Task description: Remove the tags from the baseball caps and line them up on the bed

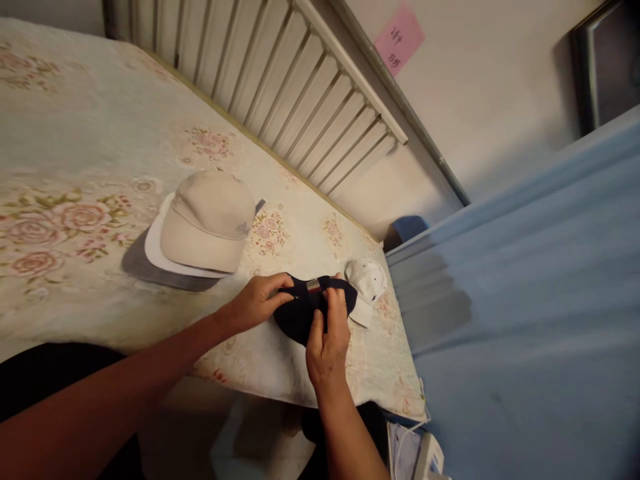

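A dark cap point(299, 320) is held between my two hands above the flowered cloth, its back strap with a metal buckle point(313, 285) facing up. My left hand point(257, 301) pinches the strap end on the left side. On the right, my right hand point(329, 333) grips the strap and the cap's edge, thumb pressed against the dark fabric. Just beyond my right hand lies a white cap point(367, 280), partly covered by the dark one. To the left rests a stack of caps with a beige cap point(210, 213) on top and white and grey brims below it.
A flowered cloth point(100, 147) covers the wide surface. Metal rails point(280, 73) run along its back edge by the wall. A blue curtain point(520, 293) hangs on the right. A pink note point(400, 40) is stuck up high. A white device with a cable point(429, 457) stands at lower right.
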`<state>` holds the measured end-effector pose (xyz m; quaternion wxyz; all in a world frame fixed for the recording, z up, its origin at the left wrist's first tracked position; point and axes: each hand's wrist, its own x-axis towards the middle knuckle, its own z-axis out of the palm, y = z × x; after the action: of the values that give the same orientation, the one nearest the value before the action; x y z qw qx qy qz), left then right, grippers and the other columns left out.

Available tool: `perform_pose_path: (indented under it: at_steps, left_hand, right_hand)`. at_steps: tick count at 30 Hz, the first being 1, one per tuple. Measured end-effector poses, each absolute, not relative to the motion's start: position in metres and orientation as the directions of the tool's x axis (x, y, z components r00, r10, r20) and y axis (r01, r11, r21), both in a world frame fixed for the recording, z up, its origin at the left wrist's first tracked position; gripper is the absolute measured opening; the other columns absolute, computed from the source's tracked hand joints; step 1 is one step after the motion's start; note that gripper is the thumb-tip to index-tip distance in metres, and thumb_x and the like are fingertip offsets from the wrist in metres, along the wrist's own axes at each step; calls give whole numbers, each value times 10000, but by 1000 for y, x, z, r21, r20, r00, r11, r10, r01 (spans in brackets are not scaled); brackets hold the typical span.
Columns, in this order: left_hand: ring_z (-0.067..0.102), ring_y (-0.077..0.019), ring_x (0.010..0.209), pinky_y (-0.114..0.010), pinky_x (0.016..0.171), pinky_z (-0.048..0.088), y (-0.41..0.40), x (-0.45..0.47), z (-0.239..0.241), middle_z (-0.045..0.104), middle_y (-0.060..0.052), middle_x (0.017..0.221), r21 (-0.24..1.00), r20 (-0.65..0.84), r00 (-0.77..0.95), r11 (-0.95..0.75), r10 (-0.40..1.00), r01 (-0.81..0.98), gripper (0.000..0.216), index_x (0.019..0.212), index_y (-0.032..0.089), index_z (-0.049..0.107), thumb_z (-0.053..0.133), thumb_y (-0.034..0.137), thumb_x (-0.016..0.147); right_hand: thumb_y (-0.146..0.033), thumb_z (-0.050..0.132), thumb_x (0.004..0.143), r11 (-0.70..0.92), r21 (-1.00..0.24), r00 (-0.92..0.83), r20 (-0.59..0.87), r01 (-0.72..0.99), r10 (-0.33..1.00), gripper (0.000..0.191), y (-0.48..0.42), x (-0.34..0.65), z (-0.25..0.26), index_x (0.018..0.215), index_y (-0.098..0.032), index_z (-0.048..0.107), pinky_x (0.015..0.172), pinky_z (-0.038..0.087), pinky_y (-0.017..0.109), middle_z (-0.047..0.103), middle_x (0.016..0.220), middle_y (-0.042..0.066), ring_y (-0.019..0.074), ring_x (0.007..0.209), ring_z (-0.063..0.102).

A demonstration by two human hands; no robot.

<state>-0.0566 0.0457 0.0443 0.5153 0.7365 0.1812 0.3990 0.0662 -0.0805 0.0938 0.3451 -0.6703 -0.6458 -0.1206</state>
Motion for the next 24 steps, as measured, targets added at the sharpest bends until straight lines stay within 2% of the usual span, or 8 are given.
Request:
perform_pose_path:
  at_steps: [3, 6, 8, 10, 13, 15, 19, 24]
  left_hand:
    - [582, -208, 991, -341, 916, 413, 42, -59, 50, 663, -35, 923, 867, 476, 507, -481, 719, -131, 123, 887, 217, 584, 488, 292, 876]
    - [573, -208, 996, -354, 928, 399, 40, -58, 47, 647, -56, 945, 801, 567, 458, -588, 685, -112, 148, 910, 213, 574, 438, 272, 907]
    - [575, -190, 886, -327, 834, 415, 40, -55, 42, 624, -43, 877, 803, 543, 513, -589, 665, -87, 134, 878, 206, 556, 436, 260, 902]
    - [544, -160, 752, -290, 719, 401, 40, -50, 38, 580, -6, 775, 845, 459, 599, -531, 656, -66, 103, 823, 204, 530, 459, 255, 878]
    - [465, -128, 644, -254, 606, 341, 38, -41, 34, 484, 41, 664, 923, 319, 689, -377, 650, -72, 116, 749, 199, 491, 490, 275, 836]
    - [429, -120, 627, -246, 575, 312, 36, -35, 32, 438, 51, 645, 961, 240, 733, -263, 637, -86, 143, 722, 194, 475, 509, 299, 813]
    - [363, -99, 570, -237, 527, 250, 34, -28, 22, 384, 70, 612, 996, 87, 823, -50, 562, -71, 186, 705, 192, 443, 579, 314, 739]
    - [408, -98, 599, -231, 548, 272, 35, -29, 15, 464, 60, 662, 954, -25, 907, 281, 421, -104, 201, 765, 182, 490, 645, 262, 665]
  right_hand:
    - [-123, 338, 924, 171, -133, -32, 692, 976, 721, 591, -70, 66, 101, 1489, -249, 217, 1097, 342, 582, 241, 1565, 95, 294, 1420, 280]
    - [-109, 371, 900, 223, -71, -94, 753, 972, 651, 628, -63, 74, 92, 1489, -254, 210, 1086, 353, 587, 245, 1562, 97, 300, 1414, 291]
    - [-132, 389, 896, 184, -158, -8, 737, 970, 676, 581, -60, 81, 82, 1461, -214, 282, 1086, 355, 572, 327, 1522, 126, 292, 1394, 334]
    - [-189, 416, 892, 83, -354, 182, 653, 932, 735, 481, -58, 88, 74, 1373, -166, 420, 1064, 389, 533, 478, 1409, 158, 282, 1314, 450]
    - [-273, 476, 852, -92, -715, 503, 388, 693, 772, 350, -58, 94, 70, 1167, -151, 567, 945, 489, 430, 653, 1134, 137, 246, 1066, 621]
    - [-306, 509, 815, -155, -844, 606, 230, 514, 761, 269, -60, 96, 71, 1027, -166, 597, 811, 521, 350, 669, 945, 81, 205, 879, 641]
    - [-327, 566, 750, -189, -891, 637, 134, 413, 759, 129, -68, 95, 71, 759, -199, 555, 606, 436, 255, 520, 677, -20, 134, 637, 502]
    - [-312, 600, 702, -208, -904, 665, 105, 374, 739, 133, -72, 90, 64, 689, -208, 518, 587, 395, 247, 462, 645, -37, 124, 617, 440]
